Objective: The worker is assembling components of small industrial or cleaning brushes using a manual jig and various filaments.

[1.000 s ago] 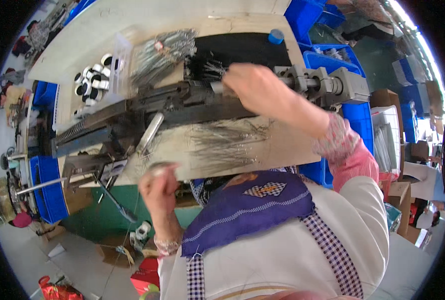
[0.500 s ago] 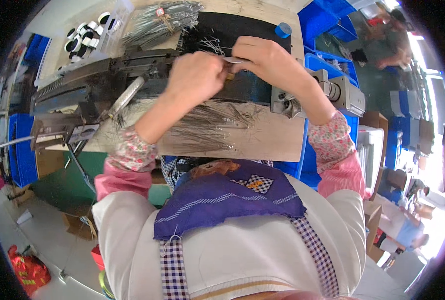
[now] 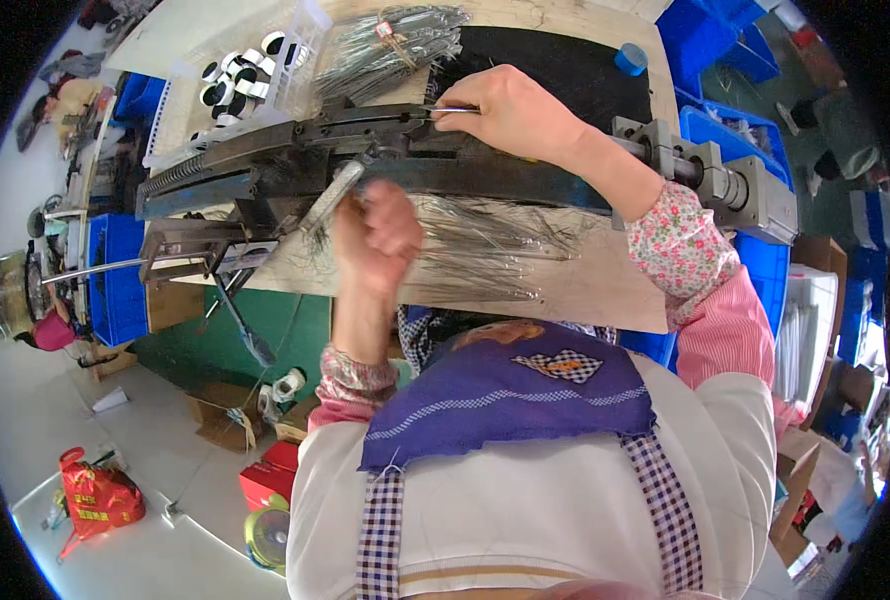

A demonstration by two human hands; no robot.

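Note:
My right hand (image 3: 515,115) pinches a thin silvery metal piece (image 3: 455,109) between thumb and fingers. The piece's left end meets the top of a long dark metal bench machine (image 3: 375,125). Lower and to the left, my left hand (image 3: 380,235) is smeared by motion, its fingers seemingly curled. It is beside the lower end of the machine's worn metal lever (image 3: 333,198); whether it touches the lever cannot be made out. Many thin wires (image 3: 485,255) lie loose on the wooden table (image 3: 605,285) in front of the machine.
Behind the machine lie a tied bundle of wires (image 3: 390,55), a black mat (image 3: 565,75) and a blue tape roll (image 3: 631,60). A white plastic basket (image 3: 170,115) at left holds black-and-white rolls. Grey metal blocks (image 3: 745,190) and blue bins (image 3: 705,125) stand at right.
My hands were together over the machine and are now apart. The left has dropped down and toward me beside the lever; the right keeps the metal piece, now at the machine's top.

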